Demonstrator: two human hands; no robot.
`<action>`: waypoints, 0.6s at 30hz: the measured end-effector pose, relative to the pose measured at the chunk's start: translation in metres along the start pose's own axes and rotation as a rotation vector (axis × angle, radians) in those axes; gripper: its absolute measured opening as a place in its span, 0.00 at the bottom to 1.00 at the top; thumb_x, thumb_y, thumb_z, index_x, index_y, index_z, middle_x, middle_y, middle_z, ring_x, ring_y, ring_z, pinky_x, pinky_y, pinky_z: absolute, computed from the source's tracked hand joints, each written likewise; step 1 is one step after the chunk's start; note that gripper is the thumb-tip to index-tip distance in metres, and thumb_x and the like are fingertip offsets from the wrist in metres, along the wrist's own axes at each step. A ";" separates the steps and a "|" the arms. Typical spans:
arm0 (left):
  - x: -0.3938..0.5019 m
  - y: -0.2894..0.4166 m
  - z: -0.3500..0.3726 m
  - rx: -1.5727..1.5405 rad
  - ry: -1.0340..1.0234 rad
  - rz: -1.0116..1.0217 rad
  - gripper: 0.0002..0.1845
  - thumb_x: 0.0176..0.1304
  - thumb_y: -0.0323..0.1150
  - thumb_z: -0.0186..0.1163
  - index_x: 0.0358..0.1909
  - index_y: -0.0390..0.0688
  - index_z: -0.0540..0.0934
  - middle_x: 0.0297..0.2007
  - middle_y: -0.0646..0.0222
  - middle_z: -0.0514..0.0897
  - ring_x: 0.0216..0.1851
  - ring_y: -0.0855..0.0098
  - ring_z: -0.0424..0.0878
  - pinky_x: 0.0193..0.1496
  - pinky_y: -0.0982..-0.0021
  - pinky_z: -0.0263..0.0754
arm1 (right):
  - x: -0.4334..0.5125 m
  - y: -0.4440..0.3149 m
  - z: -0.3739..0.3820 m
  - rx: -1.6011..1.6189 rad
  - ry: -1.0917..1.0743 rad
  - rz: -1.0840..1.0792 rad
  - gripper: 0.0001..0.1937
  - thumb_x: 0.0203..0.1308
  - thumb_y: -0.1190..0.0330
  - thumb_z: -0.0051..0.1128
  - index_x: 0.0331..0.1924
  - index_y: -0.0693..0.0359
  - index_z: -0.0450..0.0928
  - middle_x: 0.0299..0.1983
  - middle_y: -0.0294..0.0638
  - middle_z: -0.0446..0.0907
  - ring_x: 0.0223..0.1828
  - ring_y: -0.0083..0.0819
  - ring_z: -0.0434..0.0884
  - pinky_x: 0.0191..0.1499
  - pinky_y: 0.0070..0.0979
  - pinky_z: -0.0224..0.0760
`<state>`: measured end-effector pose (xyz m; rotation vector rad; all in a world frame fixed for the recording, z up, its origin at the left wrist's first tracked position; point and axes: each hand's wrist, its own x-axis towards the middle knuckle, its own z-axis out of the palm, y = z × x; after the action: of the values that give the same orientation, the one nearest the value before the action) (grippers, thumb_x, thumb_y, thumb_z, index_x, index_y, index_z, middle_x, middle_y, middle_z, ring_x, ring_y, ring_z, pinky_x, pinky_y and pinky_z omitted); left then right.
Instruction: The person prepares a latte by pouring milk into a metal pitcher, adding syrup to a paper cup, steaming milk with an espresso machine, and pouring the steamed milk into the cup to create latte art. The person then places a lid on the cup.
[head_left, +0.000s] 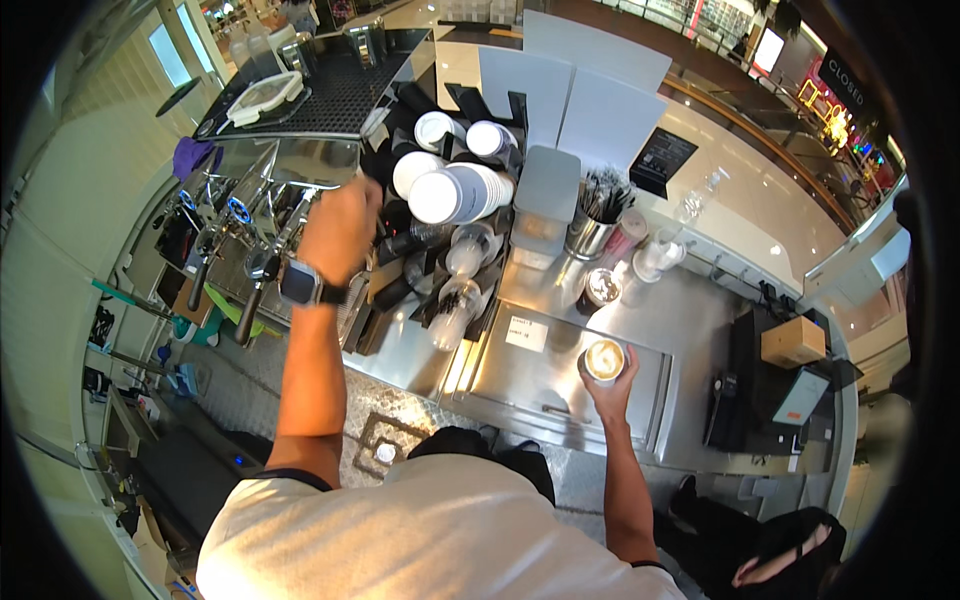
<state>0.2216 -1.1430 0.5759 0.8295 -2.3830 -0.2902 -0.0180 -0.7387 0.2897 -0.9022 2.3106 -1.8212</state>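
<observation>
My right hand (616, 386) is wrapped around a cup of coffee with latte art (604, 360), held upright over the steel counter. My left hand (341, 225), with a smartwatch (300, 283) on its wrist, is raised between the espresso machine (289, 161) and the stacked cups and lids; it is blurred, and its fingertips are hard to make out. Beside it lies a stack of white paper cups (457, 195) in a black organizer, with white lids (436, 131) behind. Clear plastic cups or lids (457, 300) lie nearer to me. A dark drink in a clear cup (599, 291) stands behind the coffee.
A grey-lidded container (546, 195) and a metal canister of straws (589, 232) stand at the back of the counter. Portafilters (251, 300) jut from the espresso machine at left. A tablet (801, 396) and a wooden box (793, 341) are at right. Another person (780, 551) is at lower right.
</observation>
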 end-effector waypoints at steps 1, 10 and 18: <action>0.028 -0.003 0.000 -0.058 0.072 0.005 0.10 0.66 0.34 0.60 0.40 0.37 0.81 0.30 0.51 0.86 0.37 0.46 0.85 0.41 0.54 0.78 | 0.003 0.010 0.003 0.054 -0.019 0.032 0.56 0.41 0.75 0.79 0.73 0.61 0.46 0.57 0.53 0.72 0.60 0.42 0.76 0.65 0.37 0.69; 0.213 -0.001 0.105 0.430 -0.407 -0.118 0.43 0.60 0.70 0.56 0.45 0.32 0.85 0.45 0.40 0.85 0.51 0.43 0.83 0.57 0.51 0.77 | 0.011 0.072 0.009 0.052 -0.138 0.076 0.55 0.43 0.73 0.80 0.72 0.63 0.46 0.57 0.51 0.72 0.60 0.40 0.75 0.64 0.35 0.69; 0.247 -0.007 0.130 0.389 -0.627 -0.429 0.43 0.59 0.63 0.62 0.56 0.29 0.73 0.45 0.43 0.86 0.50 0.46 0.85 0.51 0.55 0.82 | 0.010 0.099 0.006 0.149 -0.205 0.150 0.55 0.46 0.72 0.79 0.73 0.63 0.45 0.61 0.51 0.72 0.63 0.39 0.75 0.66 0.36 0.68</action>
<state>-0.0084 -1.3010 0.5835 1.6375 -2.8627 -0.2885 -0.0633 -0.7360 0.2007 -0.8266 2.0321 -1.7245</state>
